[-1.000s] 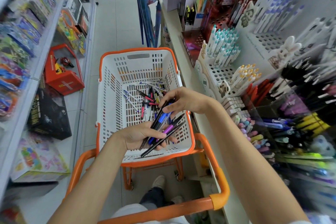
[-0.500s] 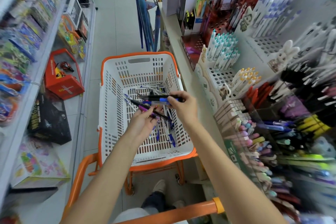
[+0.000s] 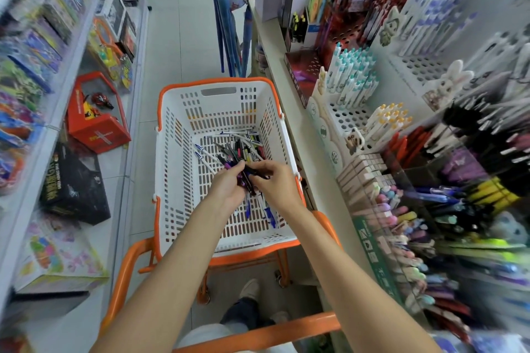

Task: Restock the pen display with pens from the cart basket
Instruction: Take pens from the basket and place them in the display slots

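Left hand (image 3: 229, 185) grips a bundle of pens (image 3: 242, 178) over the cart basket (image 3: 218, 84); right hand (image 3: 276, 180) pinches one dark pen (image 3: 258, 172), nearer the pen display (image 3: 430, 209) rightward.

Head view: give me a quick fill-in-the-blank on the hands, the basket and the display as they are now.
1. The left hand and right hand grip one bundle of pens over the cart basket, whose slotted walls are ____.
2. The basket's rim is coloured ____.
3. The pen display stands on the person's ____ side.

Missing words: white; orange; right.
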Available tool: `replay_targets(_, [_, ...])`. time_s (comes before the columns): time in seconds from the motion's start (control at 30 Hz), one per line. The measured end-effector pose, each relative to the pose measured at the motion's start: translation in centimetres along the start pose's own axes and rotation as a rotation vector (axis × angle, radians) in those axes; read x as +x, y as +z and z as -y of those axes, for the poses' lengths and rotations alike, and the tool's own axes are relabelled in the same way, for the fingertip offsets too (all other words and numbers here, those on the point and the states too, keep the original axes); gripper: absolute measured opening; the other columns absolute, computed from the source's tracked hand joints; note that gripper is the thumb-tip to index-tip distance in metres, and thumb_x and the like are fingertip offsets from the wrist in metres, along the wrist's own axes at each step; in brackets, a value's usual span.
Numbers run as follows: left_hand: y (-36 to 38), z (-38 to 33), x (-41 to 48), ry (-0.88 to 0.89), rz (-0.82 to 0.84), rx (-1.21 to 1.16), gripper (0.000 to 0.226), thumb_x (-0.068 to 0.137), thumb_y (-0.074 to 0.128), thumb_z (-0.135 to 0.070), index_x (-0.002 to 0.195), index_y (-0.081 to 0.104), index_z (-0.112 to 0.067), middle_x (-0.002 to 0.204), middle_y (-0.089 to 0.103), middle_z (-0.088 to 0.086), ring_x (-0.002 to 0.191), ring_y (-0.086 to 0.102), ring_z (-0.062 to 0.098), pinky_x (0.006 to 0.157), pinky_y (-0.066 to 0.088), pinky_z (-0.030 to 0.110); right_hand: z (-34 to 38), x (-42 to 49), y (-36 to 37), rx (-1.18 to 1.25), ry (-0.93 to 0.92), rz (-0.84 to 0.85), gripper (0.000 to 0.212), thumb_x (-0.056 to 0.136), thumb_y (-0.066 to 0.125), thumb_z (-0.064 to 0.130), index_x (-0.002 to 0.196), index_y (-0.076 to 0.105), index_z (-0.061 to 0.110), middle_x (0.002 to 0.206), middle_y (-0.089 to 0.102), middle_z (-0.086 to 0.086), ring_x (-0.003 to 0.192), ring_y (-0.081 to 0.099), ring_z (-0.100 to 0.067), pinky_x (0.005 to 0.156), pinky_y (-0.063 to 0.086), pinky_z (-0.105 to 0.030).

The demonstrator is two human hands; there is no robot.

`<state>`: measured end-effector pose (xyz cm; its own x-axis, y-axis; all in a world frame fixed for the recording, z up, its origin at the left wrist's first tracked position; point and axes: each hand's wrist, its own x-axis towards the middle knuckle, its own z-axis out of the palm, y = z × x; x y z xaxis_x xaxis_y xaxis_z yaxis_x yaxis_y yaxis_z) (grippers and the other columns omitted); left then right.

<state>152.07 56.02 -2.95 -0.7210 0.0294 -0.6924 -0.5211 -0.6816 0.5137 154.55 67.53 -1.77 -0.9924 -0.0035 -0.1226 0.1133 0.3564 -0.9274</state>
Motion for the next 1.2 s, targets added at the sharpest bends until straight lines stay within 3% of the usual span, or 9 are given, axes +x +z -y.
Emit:
replay_targets(0.13, [0.2, -0.2, 0.2, -0.003, -0.042, -0.006, 0.012, 0.099, 0.050, 0.000, 0.107, 0.058, 0.006, 0.102, 0.064, 0.020, 0.089, 0.066, 0.028, 0.084, 0.058, 0.042, 0.0, -0.4, -0.2, 0.077, -0.001, 0.062, 0.026, 0.091, 0.067, 0.008, 0.116, 0.072, 0.008, 0.106, 0.072, -0.002, 0.099, 0.066, -0.010, 0.087, 0.052, -0.019])
replay_targets(0.23, [0.5, -0.4, 0.3, 0.027, -0.032, -0.175, 0.021, 0.099, 0.045, 0.005, 0.119, 0.051, 0.003, 0.084, 0.060, 0.012, 0.067, 0.062, 0.019, 0.069, 0.058, 0.034, 0.3, -1.2, 0.2, 0.285, 0.065, -0.276, 0.020, 0.098, 0.058, 0.023, 0.113, 0.068, 0.014, 0.102, 0.067, 0.009, 0.094, 0.061, 0.003, 0.079, 0.047, -0.012])
replay_targets(0.4, [2.2, 1.9, -2.0, 0.032, 0.088, -0.070, 0.020, 0.098, 0.051, 0.002, 0.118, 0.056, -0.002, 0.093, 0.064, 0.012, 0.080, 0.065, 0.019, 0.067, 0.059, 0.031, 1.5, -0.6, 1.3, 0.806, 0.447, -0.573, 0.021, 0.103, 0.039, 0.038, 0.106, 0.052, 0.021, 0.104, 0.053, 0.002, 0.093, 0.052, -0.010, 0.071, 0.038, -0.025])
replay_targets(0.53, [2.6, 3.4, -3.2, 0.063, 0.149, 0.100, 0.026, 0.097, 0.054, 0.001, 0.121, 0.060, -0.006, 0.102, 0.068, 0.012, 0.088, 0.068, 0.021, 0.071, 0.059, 0.033, 1.9, 0.3, 0.7, 1.020, 0.491, -0.661, 0.036, 0.102, 0.041, 0.044, 0.119, 0.049, 0.013, 0.108, 0.051, -0.004, 0.094, 0.060, -0.018, 0.077, 0.049, -0.032])
replay_targets(0.67, [3.0, 3.5, -4.0, 0.066, 0.272, 0.260, 0.026, 0.098, 0.054, -0.002, 0.120, 0.063, -0.013, 0.110, 0.074, 0.008, 0.101, 0.071, 0.019, 0.082, 0.058, 0.036, 1.6, 0.2, -0.3, 1.019, 0.449, -0.664, 0.038, 0.103, 0.040, 0.042, 0.114, 0.055, 0.010, 0.091, 0.056, -0.002, 0.061, 0.057, -0.005, 0.064, 0.047, -0.022])
replay_targets(0.83, [3.5, 3.9, -5.0, 0.044, 0.409, 0.340, 0.026, 0.100, 0.050, -0.005, 0.118, 0.064, -0.017, 0.104, 0.075, 0.004, 0.097, 0.072, 0.015, 0.080, 0.056, 0.034, 1.0, -1.1, -1.9, 0.942, 0.404, -0.539, 0.033, 0.103, 0.043, 0.038, 0.112, 0.060, 0.011, 0.090, 0.066, -0.003, 0.072, 0.059, -0.010, 0.069, 0.047, -0.023])
replay_targets(0.9, [3.4, 3.9, -5.3, 0.003, 0.469, 0.337, 0.026, 0.100, 0.051, -0.006, 0.121, 0.063, -0.016, 0.098, 0.072, 0.005, 0.088, 0.071, 0.017, 0.083, 0.057, 0.042, 0.7, -1.8, -3.9, 0.887, 0.370, -0.460, 0.026, 0.101, 0.047, 0.030, 0.109, 0.059, 0.009, 0.088, 0.066, -0.005, 0.063, 0.056, -0.008, 0.057, 0.045, -0.019])
replay_targets(1.03, [3.7, 4.2, -5.9, -0.096, 0.612, 0.438, 0.030, 0.100, 0.052, -0.011, 0.128, 0.059, -0.019, 0.090, 0.065, 0.006, 0.086, 0.065, 0.021, 0.091, 0.049, 0.066, 0.3, -2.8, -8.4, 0.634, 0.222, -0.382, 0.029, 0.099, 0.053, 0.014, 0.127, 0.055, 0.015, 0.096, 0.067, -0.008, 0.080, 0.062, -0.015, 0.072, 0.054, -0.024])
replay_targets(1.2, [5.4, 5.3, -7.2, -0.104, 0.686, 0.686, 0.040, 0.100, 0.055, -0.011, 0.135, 0.056, -0.030, 0.102, 0.067, 0.005, 0.091, 0.065, 0.018, 0.085, 0.058, 0.049, 1.2, -4.4, -12.6, 0.269, 0.036, -0.337, 0.051, 0.097, 0.060, 0.012, 0.144, 0.046, 0.024, 0.108, 0.064, -0.003, 0.091, 0.063, -0.012, 0.078, 0.055, -0.027])
